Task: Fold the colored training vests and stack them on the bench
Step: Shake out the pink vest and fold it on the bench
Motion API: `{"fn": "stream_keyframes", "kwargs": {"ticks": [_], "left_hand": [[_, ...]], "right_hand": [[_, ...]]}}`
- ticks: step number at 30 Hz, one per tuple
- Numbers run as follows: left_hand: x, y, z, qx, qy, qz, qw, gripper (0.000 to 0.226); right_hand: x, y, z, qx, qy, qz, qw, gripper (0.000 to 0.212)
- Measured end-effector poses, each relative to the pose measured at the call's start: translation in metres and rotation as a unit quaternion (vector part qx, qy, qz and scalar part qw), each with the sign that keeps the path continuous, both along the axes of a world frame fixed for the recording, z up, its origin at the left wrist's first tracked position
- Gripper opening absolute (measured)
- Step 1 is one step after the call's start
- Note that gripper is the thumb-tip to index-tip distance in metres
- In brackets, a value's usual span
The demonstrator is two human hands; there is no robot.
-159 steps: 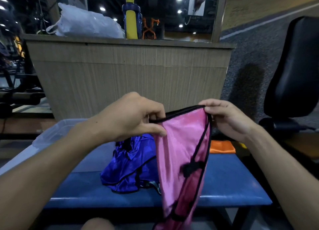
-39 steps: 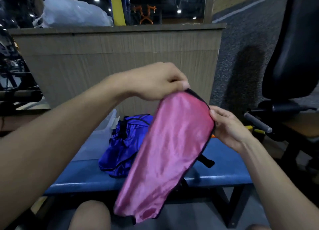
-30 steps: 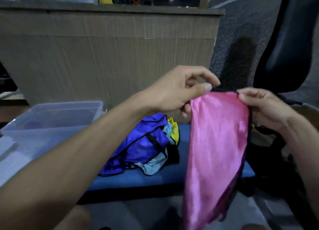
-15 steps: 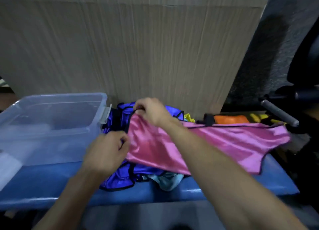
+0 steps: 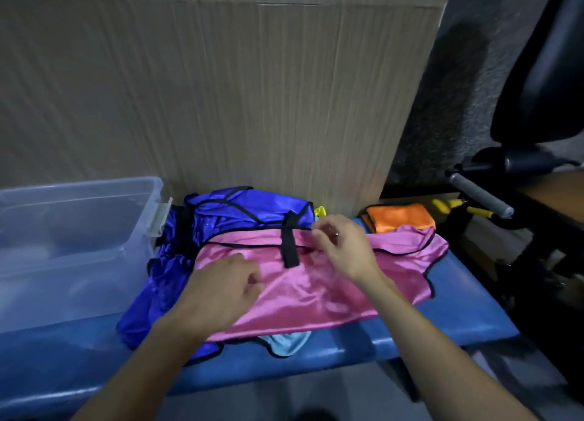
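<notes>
Pink vest (image 5: pixel 319 287) lies on bench (image 5: pixel 458 319) under both hands.

No text, label, brand, number or sign can be read anywhere here, neither on the pink vest (image 5: pixel 316 281), the blue vest (image 5: pixel 234 212), the orange cloth (image 5: pixel 399 216), the clear plastic bin (image 5: pixel 79 231) nor the wood-grain panel (image 5: pixel 221 88) behind the counter (image 5: pixel 458 313).
</notes>
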State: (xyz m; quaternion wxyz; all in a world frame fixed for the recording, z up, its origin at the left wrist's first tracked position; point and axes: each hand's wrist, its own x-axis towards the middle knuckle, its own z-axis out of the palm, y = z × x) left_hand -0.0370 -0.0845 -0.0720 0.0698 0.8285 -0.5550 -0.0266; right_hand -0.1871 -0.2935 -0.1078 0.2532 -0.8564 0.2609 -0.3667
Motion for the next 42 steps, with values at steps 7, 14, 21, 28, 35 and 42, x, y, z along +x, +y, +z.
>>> {"fn": "stream_keyframes", "kwargs": {"ticks": [7, 14, 21, 28, 35, 42], "left_hand": [[-0.026, -0.052, -0.017, 0.023, -0.019, -0.037, 0.999, 0.016], [-0.027, -0.090, -0.037, -0.119, 0.118, -0.067, 0.984, 0.046], [0.002, -0.115, -0.066, -0.223, 0.072, -0.067, 0.970, 0.062], [-0.004, -0.112, -0.070, -0.232, -0.057, -0.092, 0.967, 0.040], [-0.081, -0.107, -0.073, -0.143, -0.081, -0.275, 0.947, 0.041], [-0.102, -0.116, -0.086, -0.001, -0.179, -0.293, 0.939, 0.033]], "right_hand": [[-0.111, -0.057, -0.032, 0.113, 0.195, -0.230, 0.947, 0.012], [-0.104, -0.086, -0.039, 0.126, 0.228, -0.115, 0.959, 0.043], [-0.125, -0.134, -0.046, 0.082, 0.044, -0.320, 0.943, 0.036], [-0.142, -0.156, -0.068, 0.190, 0.141, -0.358, 0.903, 0.035], [-0.140, -0.156, -0.065, 0.233, 0.053, -0.361, 0.901, 0.021], [-0.145, -0.145, -0.047, 0.285, -0.075, -0.343, 0.892, 0.008]]}}
